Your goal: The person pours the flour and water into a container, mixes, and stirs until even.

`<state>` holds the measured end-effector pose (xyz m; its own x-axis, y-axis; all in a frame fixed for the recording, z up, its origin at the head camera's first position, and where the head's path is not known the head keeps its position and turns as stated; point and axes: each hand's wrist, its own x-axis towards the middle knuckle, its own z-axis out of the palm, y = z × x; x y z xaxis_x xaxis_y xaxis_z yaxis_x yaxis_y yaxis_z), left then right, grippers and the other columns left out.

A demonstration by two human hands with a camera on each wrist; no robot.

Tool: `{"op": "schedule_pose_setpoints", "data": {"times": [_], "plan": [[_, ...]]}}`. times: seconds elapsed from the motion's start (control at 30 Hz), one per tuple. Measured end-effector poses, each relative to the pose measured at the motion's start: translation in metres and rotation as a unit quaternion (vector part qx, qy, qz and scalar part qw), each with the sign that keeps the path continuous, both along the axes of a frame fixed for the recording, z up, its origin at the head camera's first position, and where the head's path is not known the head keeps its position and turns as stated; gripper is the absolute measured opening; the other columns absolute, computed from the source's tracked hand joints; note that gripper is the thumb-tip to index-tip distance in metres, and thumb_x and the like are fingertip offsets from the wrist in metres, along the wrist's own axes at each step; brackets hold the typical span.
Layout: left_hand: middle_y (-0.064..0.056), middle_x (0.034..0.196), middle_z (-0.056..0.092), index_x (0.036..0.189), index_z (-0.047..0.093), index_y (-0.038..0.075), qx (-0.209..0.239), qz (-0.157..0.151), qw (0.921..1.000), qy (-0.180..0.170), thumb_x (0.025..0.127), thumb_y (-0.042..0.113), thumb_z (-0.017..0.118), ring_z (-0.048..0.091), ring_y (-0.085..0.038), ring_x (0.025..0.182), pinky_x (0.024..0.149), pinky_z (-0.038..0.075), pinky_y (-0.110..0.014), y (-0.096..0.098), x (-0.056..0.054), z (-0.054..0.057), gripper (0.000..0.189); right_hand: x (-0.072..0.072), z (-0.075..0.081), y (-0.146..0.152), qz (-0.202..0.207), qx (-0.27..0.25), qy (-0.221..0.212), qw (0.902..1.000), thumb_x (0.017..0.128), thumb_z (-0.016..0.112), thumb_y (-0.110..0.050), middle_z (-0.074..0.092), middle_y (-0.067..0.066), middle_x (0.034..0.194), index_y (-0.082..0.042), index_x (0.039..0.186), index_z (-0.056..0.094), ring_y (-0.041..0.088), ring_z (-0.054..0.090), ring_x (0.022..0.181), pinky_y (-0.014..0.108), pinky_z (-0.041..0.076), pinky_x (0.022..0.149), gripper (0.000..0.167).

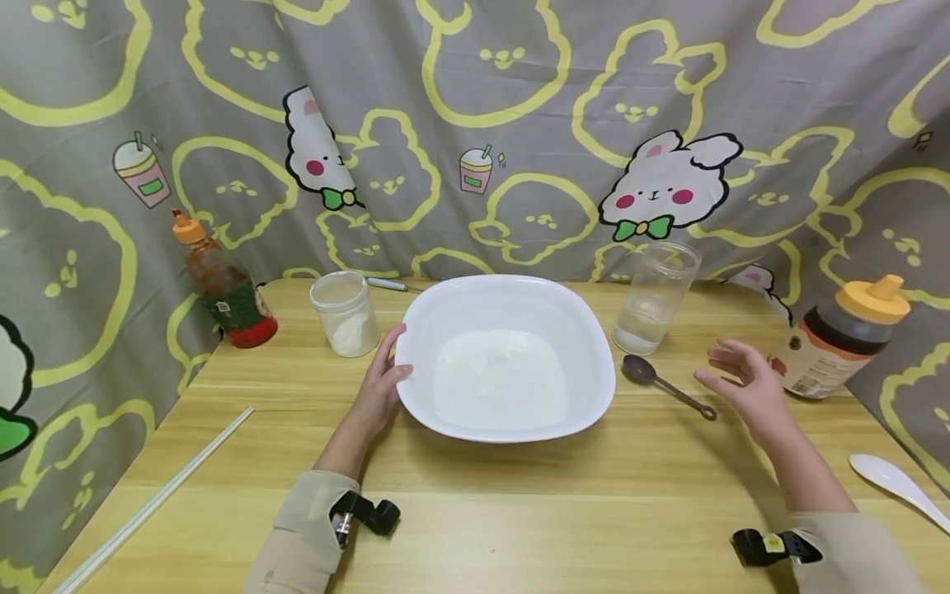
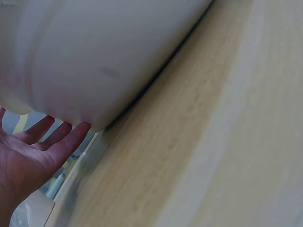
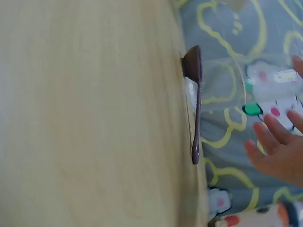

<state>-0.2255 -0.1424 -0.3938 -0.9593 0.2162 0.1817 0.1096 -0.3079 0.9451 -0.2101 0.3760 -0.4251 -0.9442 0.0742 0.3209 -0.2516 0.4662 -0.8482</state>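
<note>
My left hand (image 1: pixel 380 384) holds the left side of a white basin (image 1: pixel 505 295), thumb at the rim and fingers along the outer wall. A shallow layer of white contents covers the basin's bottom. In the left wrist view the fingertips (image 2: pixel 81 128) touch the basin's outer side, low down. My right hand (image 1: pixel 750 388) hovers over the table on the right, fingers loosely spread, holding nothing. Just left of it lies a dark brown spoon (image 1: pixel 671 392) with a deep round bowl. The same spoon (image 3: pixel 196 94) shows side-on in the right wrist view, apart from the fingers.
A glass (image 1: pixel 651 305) of clear liquid stands behind the spoon. A jar of white powder (image 1: pixel 349 318), a grey-handled tool (image 1: pixel 387 285) and a red sauce bottle (image 1: pixel 230 289) stand left. Chopsticks (image 1: pixel 159 495) lie front left. Rightward are a brown-sauce bottle (image 1: pixel 839 342) and white spoon (image 1: pixel 894 483).
</note>
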Motion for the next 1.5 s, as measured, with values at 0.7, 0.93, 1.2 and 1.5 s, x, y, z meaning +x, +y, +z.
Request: {"op": "schedule_pose_setpoints", "data": {"times": [0.7,0.93,1.2,1.5], "plan": [[-0.028,0.124,0.031,0.136,0.021,0.016,-0.006,-0.006,0.9999,-0.011,0.077,0.004,0.045,0.036,-0.045,0.105,0.075,0.046,-0.041,0.001,-0.001,-0.001,0.065,0.047,-0.007,-0.023,-0.068,0.128,-0.054,0.988,0.074,0.067,-0.021,0.056,0.0,0.081,0.004,0.103,0.057,0.003,0.045,0.066,0.017,0.037,0.054,0.04],[-0.028,0.122,0.032,0.136,0.021,0.016,-0.01,0.001,0.9999,-0.009,0.077,0.004,0.044,0.04,-0.042,0.102,0.072,0.048,-0.038,0.001,0.0,-0.001,0.065,0.046,-0.011,-0.022,-0.072,0.181,-0.014,0.9807,0.075,0.066,-0.017,0.052,0.01,0.086,0.002,0.094,0.064,0.005,0.041,0.07,0.019,0.035,0.055,0.027],[-0.028,0.124,0.031,0.136,0.021,0.016,-0.007,0.001,0.9999,-0.01,0.077,0.004,0.044,0.036,-0.045,0.104,0.075,0.046,-0.041,0.001,0.0,0.0,0.065,0.039,-0.013,-0.021,-0.085,0.214,0.0,0.9732,0.075,0.066,-0.018,0.054,0.008,0.081,-0.002,0.089,0.067,0.007,0.04,0.069,0.023,0.034,0.055,0.021],[-0.026,0.124,0.031,0.136,0.02,0.016,-0.001,0.001,0.9999,-0.011,0.077,0.004,0.045,0.042,-0.037,0.101,0.07,0.049,-0.032,0.0,0.0,0.0,0.065,0.034,-0.011,-0.026,-0.096,0.227,0.033,0.9687,0.073,0.068,-0.012,0.052,0.006,0.075,-0.003,0.081,0.067,0.008,0.04,0.066,0.024,0.033,0.053,0.012]]}}
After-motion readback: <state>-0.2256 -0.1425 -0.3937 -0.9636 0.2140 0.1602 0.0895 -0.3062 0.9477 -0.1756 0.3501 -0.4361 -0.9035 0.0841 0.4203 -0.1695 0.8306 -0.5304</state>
